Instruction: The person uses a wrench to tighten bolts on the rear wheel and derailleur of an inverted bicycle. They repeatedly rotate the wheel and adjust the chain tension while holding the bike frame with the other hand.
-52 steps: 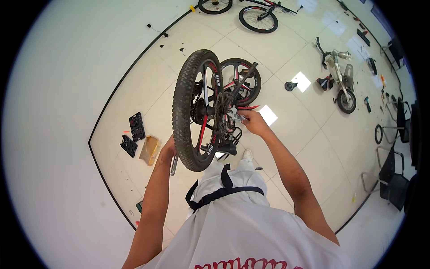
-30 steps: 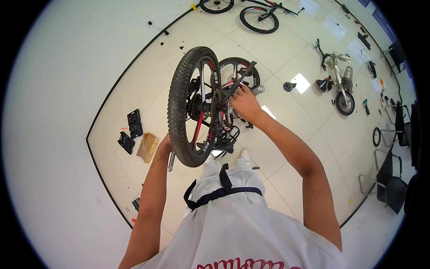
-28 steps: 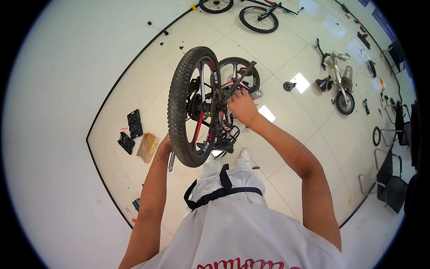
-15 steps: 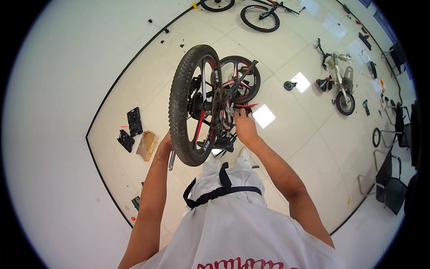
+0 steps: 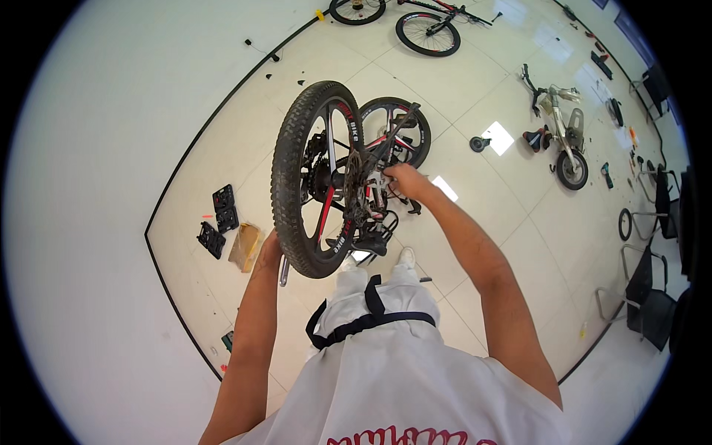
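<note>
A bicycle stands in front of me. Its big knobby-tyred wheel is closest, with black, red and white spokes and a cluster of sprockets at the hub. Behind it is the second wheel. My right hand is closed at the bicycle frame, right of the chainring and crank; its fingertips are partly hidden among the parts. My left hand reaches behind the near tyre's left side, and its fingers are out of sight. Just below that hand a silver metal bar sticks out; whether it is held cannot be seen.
Left on the tiled floor lie an opened black tool case and a torn cardboard box. Another bicycle lies far ahead. A small partly dismantled scooter is at right, with black chairs along the right wall.
My right hand has shifted slightly up and left against the frame, covering the red piece that showed there. The near wheel sits a little further left. My left hand stays behind it.
</note>
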`<state>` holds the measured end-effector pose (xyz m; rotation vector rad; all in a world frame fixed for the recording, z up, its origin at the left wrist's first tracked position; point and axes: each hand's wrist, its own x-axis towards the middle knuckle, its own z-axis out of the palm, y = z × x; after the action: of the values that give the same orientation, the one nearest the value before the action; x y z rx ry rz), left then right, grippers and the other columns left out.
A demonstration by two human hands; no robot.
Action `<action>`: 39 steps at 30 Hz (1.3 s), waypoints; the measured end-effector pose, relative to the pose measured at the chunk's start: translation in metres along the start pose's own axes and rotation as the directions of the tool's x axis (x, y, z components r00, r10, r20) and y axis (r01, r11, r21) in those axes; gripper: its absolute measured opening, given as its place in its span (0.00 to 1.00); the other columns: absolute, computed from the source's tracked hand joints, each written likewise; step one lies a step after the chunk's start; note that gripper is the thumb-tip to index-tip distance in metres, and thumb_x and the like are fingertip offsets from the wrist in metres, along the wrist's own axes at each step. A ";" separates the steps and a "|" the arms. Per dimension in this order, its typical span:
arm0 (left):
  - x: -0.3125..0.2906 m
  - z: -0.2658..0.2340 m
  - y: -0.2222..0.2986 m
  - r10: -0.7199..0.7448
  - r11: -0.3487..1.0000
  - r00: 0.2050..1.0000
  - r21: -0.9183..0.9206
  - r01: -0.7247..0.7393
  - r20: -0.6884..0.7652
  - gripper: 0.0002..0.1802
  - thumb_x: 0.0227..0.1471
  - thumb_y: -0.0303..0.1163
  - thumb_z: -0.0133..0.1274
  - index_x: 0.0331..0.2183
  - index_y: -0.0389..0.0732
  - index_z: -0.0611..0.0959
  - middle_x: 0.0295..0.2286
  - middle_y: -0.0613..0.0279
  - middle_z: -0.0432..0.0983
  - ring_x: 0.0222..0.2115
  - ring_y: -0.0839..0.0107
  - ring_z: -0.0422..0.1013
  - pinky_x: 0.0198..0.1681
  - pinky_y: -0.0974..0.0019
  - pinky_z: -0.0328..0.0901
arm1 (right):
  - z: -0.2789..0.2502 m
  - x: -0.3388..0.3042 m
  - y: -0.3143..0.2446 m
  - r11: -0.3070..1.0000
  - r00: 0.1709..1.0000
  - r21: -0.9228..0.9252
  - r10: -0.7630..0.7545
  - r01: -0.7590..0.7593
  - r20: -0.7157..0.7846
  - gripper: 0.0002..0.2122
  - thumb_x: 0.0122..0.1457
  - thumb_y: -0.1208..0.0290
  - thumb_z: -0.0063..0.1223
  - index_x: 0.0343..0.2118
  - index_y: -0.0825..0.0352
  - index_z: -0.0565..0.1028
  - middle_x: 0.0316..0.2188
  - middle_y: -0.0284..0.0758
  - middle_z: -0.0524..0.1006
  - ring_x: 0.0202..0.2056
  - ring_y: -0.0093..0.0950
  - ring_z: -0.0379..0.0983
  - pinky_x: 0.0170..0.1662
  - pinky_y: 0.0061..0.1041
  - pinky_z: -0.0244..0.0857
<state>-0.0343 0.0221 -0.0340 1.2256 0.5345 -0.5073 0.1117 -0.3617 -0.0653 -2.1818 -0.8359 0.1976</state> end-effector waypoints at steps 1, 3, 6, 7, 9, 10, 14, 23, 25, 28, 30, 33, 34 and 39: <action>-0.001 0.002 0.001 0.000 1.000 1.000 0.003 0.000 0.003 0.07 0.55 0.33 0.52 0.35 0.41 0.79 0.25 0.66 0.73 0.23 0.75 0.70 0.25 0.68 0.68 | -0.008 0.007 0.001 0.995 1.000 -0.092 -0.027 0.028 0.013 0.10 0.44 0.83 0.54 0.33 0.69 0.76 0.29 0.46 0.76 0.38 0.46 0.73 0.42 0.41 0.66; -0.002 0.006 0.003 -0.002 1.000 1.000 0.009 0.002 0.006 0.07 0.55 0.33 0.52 0.35 0.41 0.79 0.25 0.66 0.73 0.23 0.75 0.70 0.25 0.68 0.68 | -0.017 0.019 0.004 0.934 0.994 -0.341 -0.105 0.106 0.020 0.05 0.46 0.80 0.52 0.27 0.67 0.77 0.27 0.39 0.77 0.41 0.39 0.72 0.45 0.36 0.66; -0.004 0.007 0.003 -0.006 1.000 1.000 0.004 0.006 -0.005 0.07 0.55 0.33 0.52 0.35 0.41 0.79 0.25 0.66 0.73 0.23 0.75 0.70 0.25 0.68 0.68 | -0.035 0.031 -0.012 0.780 0.942 -0.551 -0.333 0.296 0.035 0.02 0.46 0.76 0.53 0.23 0.64 0.77 0.27 0.36 0.77 0.42 0.33 0.72 0.46 0.33 0.65; -0.005 0.006 0.003 -0.007 1.000 1.000 0.000 0.007 -0.011 0.07 0.55 0.33 0.52 0.35 0.41 0.79 0.25 0.66 0.73 0.23 0.75 0.70 0.25 0.68 0.68 | -0.047 0.032 -0.029 0.706 0.934 -0.633 -0.348 0.319 0.082 0.03 0.46 0.75 0.52 0.23 0.62 0.78 0.27 0.35 0.77 0.40 0.31 0.73 0.46 0.32 0.64; -0.004 0.006 0.003 -0.012 1.000 1.000 -0.001 0.012 -0.009 0.07 0.55 0.33 0.52 0.35 0.41 0.79 0.25 0.66 0.73 0.23 0.75 0.70 0.25 0.68 0.68 | -0.058 0.030 -0.051 0.642 0.930 -0.702 -0.359 0.309 0.081 0.02 0.46 0.74 0.53 0.23 0.63 0.77 0.26 0.36 0.76 0.38 0.32 0.73 0.44 0.31 0.65; -0.002 0.008 0.003 -0.016 1.000 1.000 -0.002 0.016 -0.005 0.07 0.55 0.33 0.52 0.35 0.41 0.79 0.25 0.66 0.73 0.23 0.75 0.70 0.25 0.68 0.68 | -0.061 0.028 -0.061 0.607 0.929 -0.736 -0.360 0.299 0.080 0.02 0.46 0.73 0.53 0.23 0.64 0.77 0.26 0.36 0.76 0.38 0.32 0.73 0.43 0.31 0.65; 0.006 0.009 0.001 -0.031 0.999 1.000 -0.009 0.031 0.004 0.07 0.55 0.33 0.52 0.35 0.41 0.79 0.25 0.66 0.73 0.23 0.75 0.70 0.25 0.68 0.68 | -0.042 0.008 -0.103 0.644 0.996 -0.761 -0.080 0.080 0.037 0.08 0.43 0.71 0.58 0.27 0.67 0.77 0.27 0.37 0.74 0.36 0.33 0.73 0.39 0.31 0.65; 0.014 0.003 -0.004 -0.043 0.999 0.999 -0.032 0.043 0.010 0.07 0.55 0.33 0.52 0.35 0.41 0.79 0.25 0.66 0.73 0.23 0.74 0.70 0.25 0.68 0.68 | 0.023 -0.037 -0.113 0.836 0.870 -0.246 0.448 -0.490 -0.207 0.16 0.44 0.78 0.60 0.38 0.72 0.73 0.37 0.46 0.71 0.38 0.42 0.74 0.35 0.38 0.72; 0.013 -0.001 -0.004 -0.046 0.998 0.999 -0.036 0.046 0.001 0.07 0.55 0.33 0.52 0.35 0.41 0.79 0.25 0.66 0.73 0.23 0.74 0.70 0.25 0.68 0.68 | 0.047 -0.039 -0.102 0.835 0.816 -0.023 0.530 -0.549 -0.231 0.21 0.44 0.81 0.59 0.44 0.71 0.68 0.39 0.49 0.71 0.37 0.49 0.74 0.38 0.43 0.70; 0.011 -0.001 -0.004 -0.046 0.998 0.999 -0.039 0.045 0.000 0.07 0.55 0.33 0.52 0.35 0.41 0.79 0.25 0.66 0.73 0.23 0.74 0.70 0.25 0.67 0.68 | 0.093 -0.033 -0.061 0.893 0.845 0.127 0.450 -0.432 -0.289 0.17 0.45 0.80 0.58 0.40 0.71 0.70 0.38 0.50 0.72 0.36 0.50 0.73 0.39 0.44 0.69; 0.009 -0.003 -0.004 -0.049 0.998 0.999 -0.041 0.049 -0.004 0.07 0.55 0.33 0.52 0.35 0.41 0.79 0.25 0.66 0.73 0.23 0.74 0.70 0.24 0.67 0.68 | 0.094 -0.024 -0.038 0.915 0.881 0.099 0.403 -0.390 -0.248 0.15 0.44 0.80 0.59 0.37 0.72 0.71 0.35 0.50 0.73 0.36 0.50 0.73 0.39 0.44 0.68; 0.005 -0.004 -0.005 -0.050 0.998 0.999 -0.045 0.049 -0.016 0.07 0.55 0.33 0.52 0.35 0.41 0.79 0.24 0.66 0.73 0.22 0.74 0.70 0.24 0.67 0.68 | 0.074 -0.008 -0.019 0.956 0.921 0.066 0.292 -0.284 -0.257 0.11 0.43 0.79 0.59 0.31 0.72 0.73 0.30 0.48 0.75 0.36 0.49 0.72 0.39 0.44 0.67; 0.003 -0.004 -0.005 -0.050 0.998 0.999 -0.048 0.049 -0.018 0.07 0.55 0.33 0.52 0.35 0.41 0.79 0.24 0.66 0.73 0.22 0.74 0.70 0.24 0.67 0.68 | 0.065 -0.004 -0.014 0.966 0.935 0.041 0.257 -0.255 -0.244 0.10 0.43 0.78 0.58 0.31 0.71 0.74 0.29 0.46 0.75 0.36 0.49 0.72 0.39 0.43 0.68; -0.004 -0.003 -0.001 -0.047 0.998 0.999 -0.048 0.046 -0.025 0.07 0.55 0.33 0.52 0.35 0.41 0.79 0.24 0.66 0.73 0.22 0.74 0.70 0.24 0.67 0.68 | 0.016 0.016 -0.004 0.951 0.980 -0.288 0.059 -0.114 -0.191 0.06 0.45 0.77 0.53 0.27 0.66 0.78 0.28 0.40 0.77 0.38 0.41 0.73 0.43 0.38 0.67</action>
<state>-0.0384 0.0248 -0.0334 1.1779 0.5955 -0.5159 0.1163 -0.3398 -0.0715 -2.4771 -0.7028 -0.0900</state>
